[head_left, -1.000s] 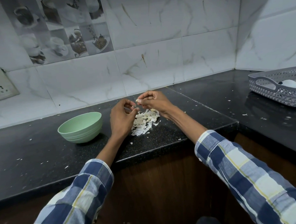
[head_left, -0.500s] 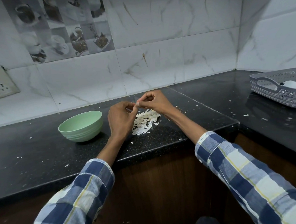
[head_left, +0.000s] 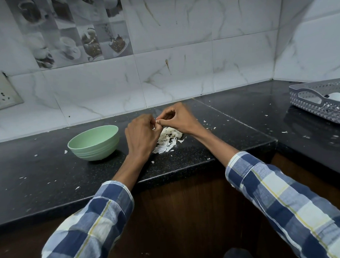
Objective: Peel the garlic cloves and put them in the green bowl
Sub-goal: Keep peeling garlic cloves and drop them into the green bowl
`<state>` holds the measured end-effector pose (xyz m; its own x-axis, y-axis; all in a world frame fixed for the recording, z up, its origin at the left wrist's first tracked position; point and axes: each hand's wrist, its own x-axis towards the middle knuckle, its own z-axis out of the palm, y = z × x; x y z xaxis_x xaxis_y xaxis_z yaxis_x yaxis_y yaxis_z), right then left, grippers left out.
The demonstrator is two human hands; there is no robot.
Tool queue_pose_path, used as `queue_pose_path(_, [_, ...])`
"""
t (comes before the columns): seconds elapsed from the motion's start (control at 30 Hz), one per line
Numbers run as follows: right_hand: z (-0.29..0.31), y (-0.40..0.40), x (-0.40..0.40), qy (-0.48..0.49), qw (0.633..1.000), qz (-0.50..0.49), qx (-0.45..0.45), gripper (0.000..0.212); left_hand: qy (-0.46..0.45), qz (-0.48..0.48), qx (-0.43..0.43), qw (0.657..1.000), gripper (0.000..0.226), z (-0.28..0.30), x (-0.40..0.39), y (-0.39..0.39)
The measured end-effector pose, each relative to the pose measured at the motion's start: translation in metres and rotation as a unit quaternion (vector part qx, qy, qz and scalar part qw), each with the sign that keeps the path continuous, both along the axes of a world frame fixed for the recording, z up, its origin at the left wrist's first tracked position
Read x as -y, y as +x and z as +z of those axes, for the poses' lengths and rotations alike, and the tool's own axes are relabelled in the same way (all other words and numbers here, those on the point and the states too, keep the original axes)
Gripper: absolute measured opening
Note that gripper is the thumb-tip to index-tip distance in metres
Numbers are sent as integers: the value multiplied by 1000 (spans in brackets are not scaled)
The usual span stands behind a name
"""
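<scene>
- We see the left hand (head_left: 141,136) and the right hand (head_left: 178,118) meeting fingertip to fingertip, both curled and pinching one small garlic clove (head_left: 156,121), mostly hidden, above the heap of peels (head_left: 167,139).
- The green bowl (head_left: 94,142) stands on the counter (head_left: 203,151) just beside the left hand, on its left side.
- We judge the left hand is nearer, so it should carry the clove across to the bowl.
- We cannot tell the long axis of the clove.

Pale green bowl (head_left: 93,142), speckled black counter (head_left: 203,155), blue-and-white plaid sleeves (head_left: 289,208), white marbled tiles (head_left: 187,52).
</scene>
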<state>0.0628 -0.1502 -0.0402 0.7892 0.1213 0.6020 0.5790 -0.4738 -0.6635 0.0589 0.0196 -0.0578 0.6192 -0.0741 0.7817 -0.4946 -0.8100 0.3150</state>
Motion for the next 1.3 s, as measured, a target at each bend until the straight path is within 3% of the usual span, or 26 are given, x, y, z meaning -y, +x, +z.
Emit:
queue_pose_path(0.17, [-1, 1, 1, 4, 1000, 9, -5, 10, -12, -4, -7, 1000, 17, 0, 1, -1])
queue_pose_path(0.4, [3, 3, 4, 56, 996, 58, -44, 27, -182, -99, -47, 977, 22, -1, -3, 8])
queue_pose_path(0.53, [3, 4, 5, 74, 996, 37, -32, 23, -159, -115, -47, 980, 17, -1, 0, 8])
queue_pose_path(0.77, [1, 7, 6, 130, 988, 55, -56, 25, -78, -45, 7, 996, 17, -2, -1, 6])
queue_pose_path(1.13, [1, 7, 7, 181, 969, 100, -138, 30, -51, -68, 37, 996, 13, -3, -2, 7])
queue_pose_path(1.3, [1, 10, 6, 178, 966, 105, -157, 21, -47, -72, 31, 996, 9, -3, -2, 8])
